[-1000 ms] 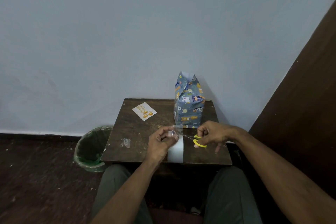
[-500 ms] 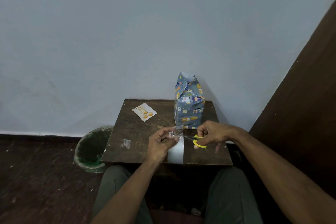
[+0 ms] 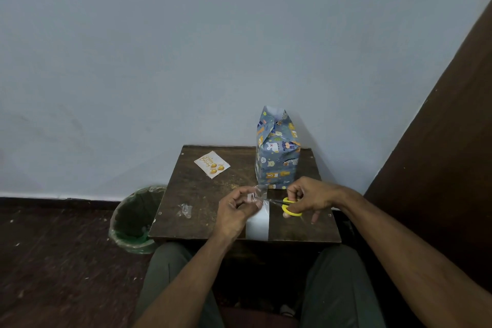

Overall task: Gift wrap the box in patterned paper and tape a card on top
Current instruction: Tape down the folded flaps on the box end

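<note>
The box (image 3: 277, 157), wrapped in blue animal-print paper, stands upright at the table's back right, its top flaps folded up and loose. A white birthday card (image 3: 212, 164) with gold balloons lies flat at the back left. In front of the box, my left hand (image 3: 235, 210) pinches a strip of clear tape (image 3: 258, 194). My right hand (image 3: 310, 196) grips yellow-handled scissors (image 3: 288, 205), whose blades point left at the tape.
The small dark wooden table (image 3: 202, 221) stands against a pale wall. A white paper strip (image 3: 257, 225) lies at its front edge, a crumpled tape scrap (image 3: 185, 210) to the left. A green-lined bin (image 3: 133, 221) stands on the floor at left. A dark wooden panel (image 3: 439, 168) rises at right.
Both hands stay almost where they were, the scissors still against the tape. Box and card have not moved.
</note>
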